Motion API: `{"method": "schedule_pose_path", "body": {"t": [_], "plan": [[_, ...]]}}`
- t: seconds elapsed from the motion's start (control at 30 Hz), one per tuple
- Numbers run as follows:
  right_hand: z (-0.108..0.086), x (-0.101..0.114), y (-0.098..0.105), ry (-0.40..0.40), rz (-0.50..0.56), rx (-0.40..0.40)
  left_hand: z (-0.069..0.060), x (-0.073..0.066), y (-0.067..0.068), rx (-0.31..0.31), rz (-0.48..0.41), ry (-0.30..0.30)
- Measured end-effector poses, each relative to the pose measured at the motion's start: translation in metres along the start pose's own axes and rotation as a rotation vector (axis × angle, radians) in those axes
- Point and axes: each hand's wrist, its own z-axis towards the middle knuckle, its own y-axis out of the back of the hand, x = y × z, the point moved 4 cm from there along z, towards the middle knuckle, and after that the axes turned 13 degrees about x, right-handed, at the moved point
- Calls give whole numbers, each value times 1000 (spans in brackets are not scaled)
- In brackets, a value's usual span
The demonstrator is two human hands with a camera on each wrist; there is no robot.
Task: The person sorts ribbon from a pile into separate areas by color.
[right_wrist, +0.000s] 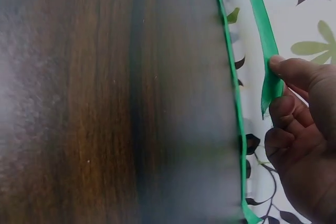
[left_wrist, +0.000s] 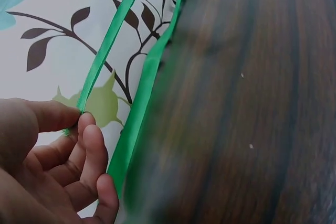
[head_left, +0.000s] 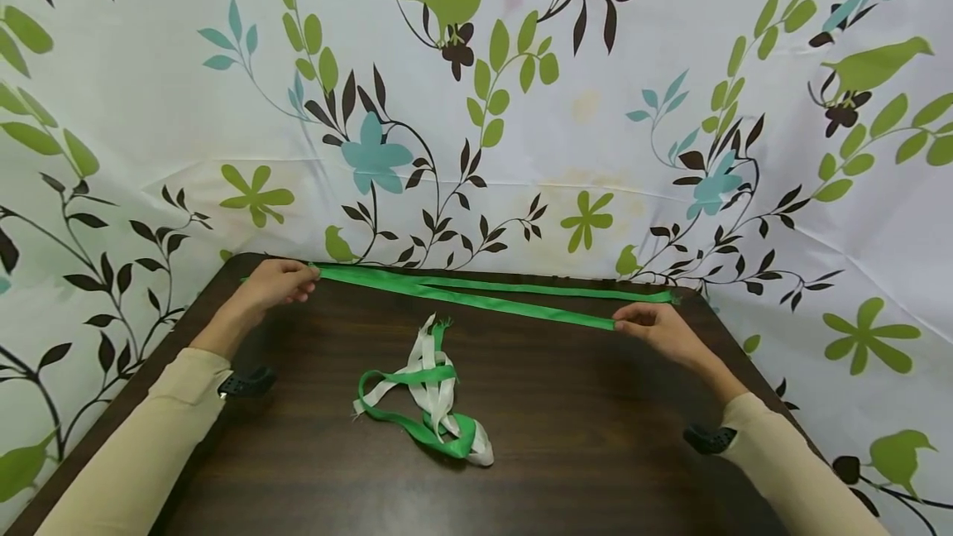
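Green ribbon (head_left: pixel 506 304) — straight, ends pinched between fingers (left_wrist: pixel 94 148)

A flat, plain green ribbon (head_left: pixel 521 307) is held stretched nearly straight near the far edge of the table (head_left: pixel 566 437), one end pinched by the left hand (head_left: pixel 279 281), the other by the right hand (head_left: pixel 663 329). A short tip is left protruding beyond each grip.

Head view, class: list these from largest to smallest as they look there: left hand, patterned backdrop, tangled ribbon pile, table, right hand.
1. Patterned backdrop
2. Table
3. Tangled ribbon pile, judged by its overall spread
4. Left hand and right hand: too alike to rank
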Motion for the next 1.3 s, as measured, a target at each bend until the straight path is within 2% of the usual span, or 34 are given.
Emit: {"method": "schedule_pose_path", "body": {"t": [0.23, 0.43, 0.67, 0.8, 1.03, 1.3], "plan": [[14, -14, -1, -32, -35, -12, 3, 14, 3, -41, 23, 43], [25, -26, 2, -69, -54, -15, 3, 18, 8, -92, 27, 43], [42, -30, 1, -66, -39, 43, 6, 25, 12, -144, 165, 39], [52, -31, 0, -59, -35, 51, 8, 28, 14, -167, 202, 48], [65, -36, 1, -85, -23, -7, 8, 27, 15, -185, 219, 34], [73, -44, 1, -105, -29, -71, 17, 32, 16, -162, 214, 39]]}}
